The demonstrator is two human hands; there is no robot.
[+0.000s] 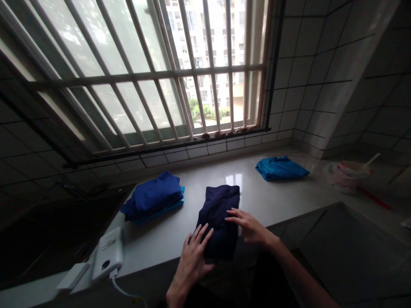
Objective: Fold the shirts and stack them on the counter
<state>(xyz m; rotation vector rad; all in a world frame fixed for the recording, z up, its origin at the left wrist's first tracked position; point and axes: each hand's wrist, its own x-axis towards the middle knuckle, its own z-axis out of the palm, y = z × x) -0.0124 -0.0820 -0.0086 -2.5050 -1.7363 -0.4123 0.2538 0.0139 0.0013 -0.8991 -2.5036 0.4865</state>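
Note:
A folded navy garment (218, 218) lies on the white stone countertop (205, 173), near its front edge. My left hand (192, 265) rests flat on the garment's lower left, fingers spread. My right hand (250, 226) touches its right side with the fingertips, and neither hand grips it. To the left sits a stack of folded blue clothes (152, 196) with a teal layer beneath. A folded teal garment (279, 169) lies farther right, against the back of the counter.
A white electrical device (107, 254) with a cable sits at the counter's front left. A plastic cup with a straw (348, 176) stands at the right. A dark hob or sink (54, 222) lies at the left. A barred window (150, 72) and tiled walls rise behind.

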